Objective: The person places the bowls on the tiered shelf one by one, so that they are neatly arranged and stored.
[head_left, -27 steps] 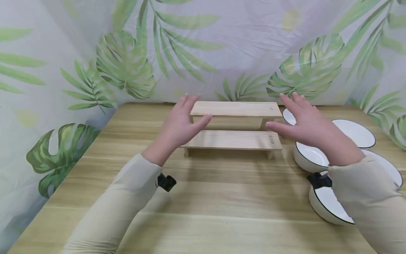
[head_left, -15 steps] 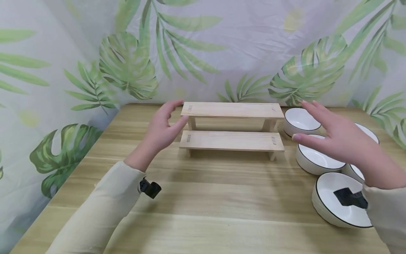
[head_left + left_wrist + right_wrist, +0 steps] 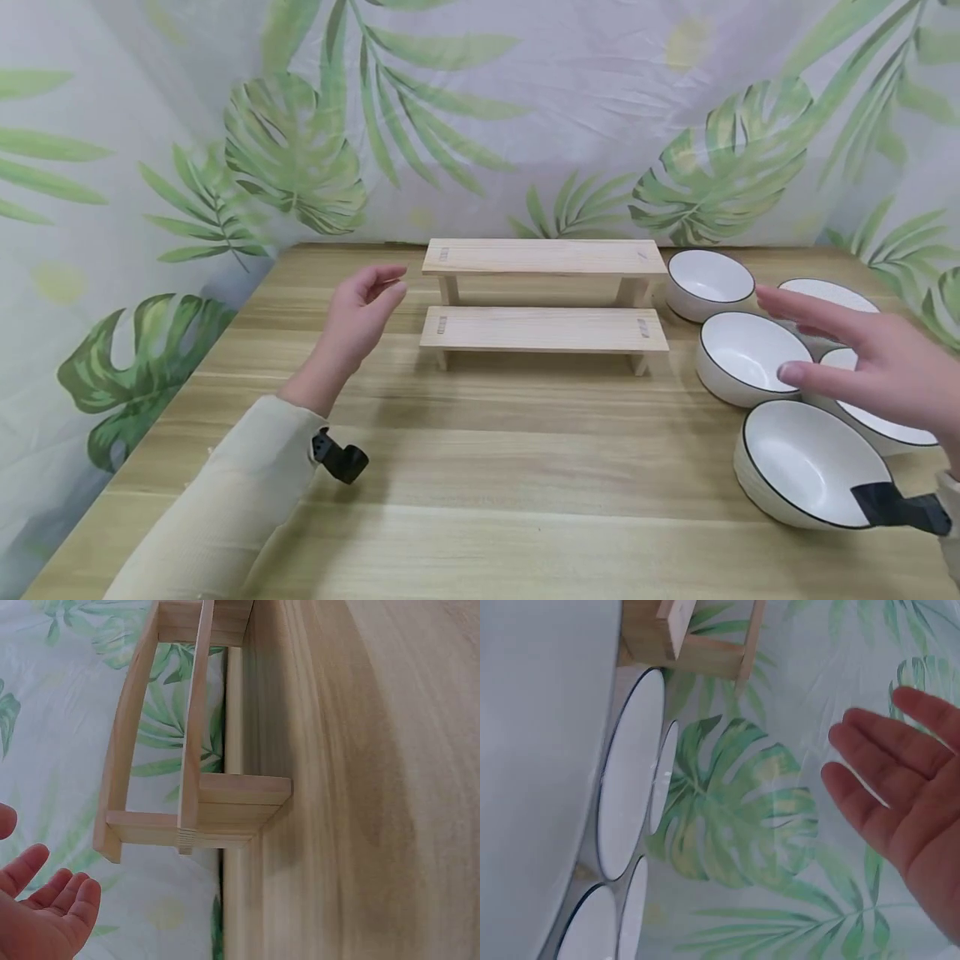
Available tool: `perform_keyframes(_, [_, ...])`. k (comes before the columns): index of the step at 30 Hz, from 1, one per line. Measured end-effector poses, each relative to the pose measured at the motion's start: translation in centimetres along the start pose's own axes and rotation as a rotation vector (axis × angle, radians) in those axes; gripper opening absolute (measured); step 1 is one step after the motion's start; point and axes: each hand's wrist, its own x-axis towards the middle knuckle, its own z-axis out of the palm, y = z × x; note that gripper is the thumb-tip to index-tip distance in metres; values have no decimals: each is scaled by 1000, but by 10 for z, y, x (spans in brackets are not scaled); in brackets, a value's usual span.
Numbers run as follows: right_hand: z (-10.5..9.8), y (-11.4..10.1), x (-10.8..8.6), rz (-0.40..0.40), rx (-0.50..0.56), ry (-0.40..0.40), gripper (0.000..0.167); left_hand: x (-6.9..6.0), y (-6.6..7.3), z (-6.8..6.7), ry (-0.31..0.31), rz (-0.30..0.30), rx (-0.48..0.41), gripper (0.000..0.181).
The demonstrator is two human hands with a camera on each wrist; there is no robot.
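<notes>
nearest, at right: black-rimmed white bowls (image 3: 806,454) grouped on the wood-grain table (image 3: 525,492). my right hand (image 3: 885,362) hovers above them, fingers extended; my left hand (image 3: 358,315), well apart from it, loosely curved, beside the two-tier wooden stand (image 3: 543,329). leaf-print cloth (image 3: 442,133) behind.

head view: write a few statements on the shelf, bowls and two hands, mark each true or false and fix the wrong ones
1. The shelf has two wooden boards, one higher than the other. True.
2. The bowls are white with dark rims. True.
3. Two of the bowls stand on the upper board. False: all the bowls in view stand on the table, to the right of the shelf.
4. The left hand holds nothing. True.
5. The right hand grips a bowl by its rim. False: it holds nothing, and its fingers are extended.
</notes>
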Motion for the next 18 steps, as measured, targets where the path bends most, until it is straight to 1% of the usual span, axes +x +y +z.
perform_keyframes(2, [2,4,-6,-35,39,2,74,0,-4,0,9,-44,-10,33])
perform_keyframes(6, [5,12,-17,-105,102,-43,71,1,-12,0,21,-121,-31,34])
perform_keyframes(10, [9,24,-28,-172,162,-88,73,2,-20,1,24,-188,-103,34])
perform_keyframes(15, [16,34,-40,-192,188,-81,73,2,-26,5,21,-260,-200,35])
perform_keyframes(18, [20,38,-47,-200,199,-76,73,2,-29,10,12,-293,-255,34])
